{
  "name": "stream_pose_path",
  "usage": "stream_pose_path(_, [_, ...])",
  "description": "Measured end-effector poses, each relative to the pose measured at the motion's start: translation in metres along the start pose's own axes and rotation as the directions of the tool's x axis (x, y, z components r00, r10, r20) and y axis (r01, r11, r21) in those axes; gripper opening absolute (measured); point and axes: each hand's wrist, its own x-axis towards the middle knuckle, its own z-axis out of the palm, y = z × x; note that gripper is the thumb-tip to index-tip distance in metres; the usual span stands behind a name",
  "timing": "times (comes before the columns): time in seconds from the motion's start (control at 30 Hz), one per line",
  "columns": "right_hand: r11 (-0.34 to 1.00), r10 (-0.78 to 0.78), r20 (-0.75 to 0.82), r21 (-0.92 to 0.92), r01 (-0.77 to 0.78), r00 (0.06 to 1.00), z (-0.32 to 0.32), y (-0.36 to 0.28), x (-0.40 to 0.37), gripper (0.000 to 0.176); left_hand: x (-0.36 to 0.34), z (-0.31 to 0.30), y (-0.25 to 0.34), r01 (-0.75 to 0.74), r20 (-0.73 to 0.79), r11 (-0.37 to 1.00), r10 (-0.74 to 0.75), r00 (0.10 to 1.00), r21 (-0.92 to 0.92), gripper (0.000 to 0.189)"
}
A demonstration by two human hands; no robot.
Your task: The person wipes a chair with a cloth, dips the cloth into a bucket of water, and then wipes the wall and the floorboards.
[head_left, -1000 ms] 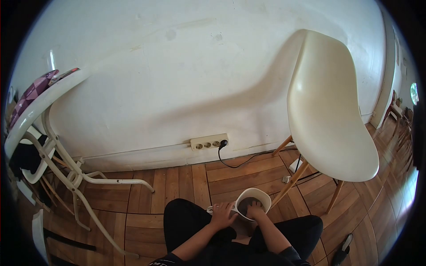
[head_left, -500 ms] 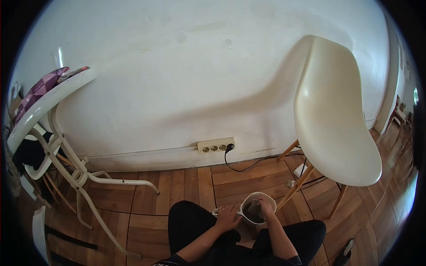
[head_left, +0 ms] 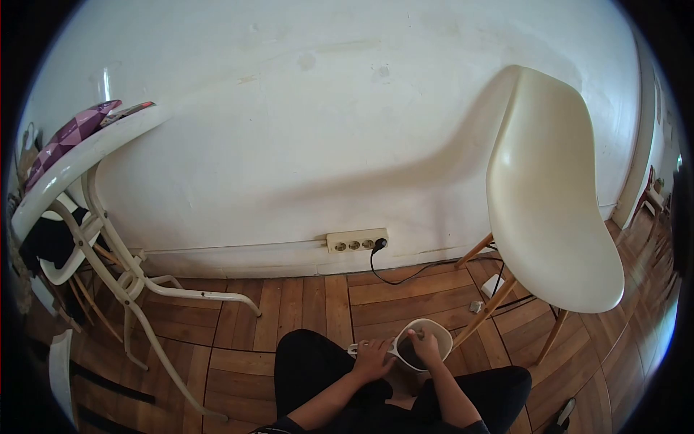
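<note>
- The left hand [head_left: 372, 361] is closed over the handle [head_left: 353, 349] of the white pot [head_left: 443, 333], near the rim, with the handle's end showing beyond the fingers.
- The right hand [head_left: 426, 347] reaches over the pot's near right edge, fingers inside the opening; whether they grip anything there, I cannot tell.
- The pot is in front of the body, between the bent knees, its mouth facing up and dark contents visible within the pale rim.
- The left knee [head_left: 302, 349] and right knee [head_left: 512, 380], in black trousers, bound the hands' space on both sides, the left one nearer the pot.
- Beyond the pot's far edge, open wooden floor [head_left: 379, 307] runs to the wall [head_left: 303, 145], giving room forward.
- To the right, room is tighter: a wooden leg of the cream shell chair [head_left: 553, 188] comes down near the pot's rim.
- Beside that leg lie a small white block [head_left: 493, 285] and a small greyish piece [head_left: 476, 307].
- Low on the wall, a socket strip [head_left: 334, 238] holds a black plug [head_left: 379, 244]; its cord [head_left: 397, 282] trails toward the chair.
- Well left, a white tabletop [head_left: 69, 173] bears a purple patterned bag [head_left: 65, 145]; its metal legs splay across the floor, apart from the left knee.
</note>
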Motion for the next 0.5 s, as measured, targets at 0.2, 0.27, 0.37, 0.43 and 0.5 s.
stream_pose_path(0.2, [0.998, -0.037, -0.073, 0.040, 0.040, 0.997, 0.008, 0.010, 0.005, 0.064, 0.001, 0.006, -0.004, 0.032, 0.050, 0.999, -0.032, 0.998, -0.012, 0.058])
stream_pose_path(0.27, [0.999, -0.036, -0.116, 0.033, 0.041, 0.993, 0.005, 0.004, 0.003, 0.065, 0.001, 0.010, -0.006, 0.025, 0.036, 1.000, -0.025, 0.999, 0.005, 0.059])
stream_pose_path(0.37, [0.995, 0.080, -0.015, -0.054, -0.081, 0.997, 0.004, -0.003, 0.003, 0.068, 0.004, 0.013, -0.012, 0.027, 0.036, 0.999, -0.028, 0.999, 0.019, 0.060])
stream_pose_path(0.43, [0.997, 0.049, -0.077, -0.064, -0.054, 0.996, 0.007, -0.005, 0.004, 0.068, 0.007, 0.015, -0.015, 0.032, 0.040, 0.999, -0.032, 0.999, 0.010, 0.060])
stream_pose_path(0.5, [0.996, 0.031, -0.096, -0.082, -0.039, 0.995, 0.008, -0.006, 0.004, 0.067, 0.011, 0.018, -0.019, 0.054, 0.108, 0.998, -0.057, 0.992, 0.035, 0.063])
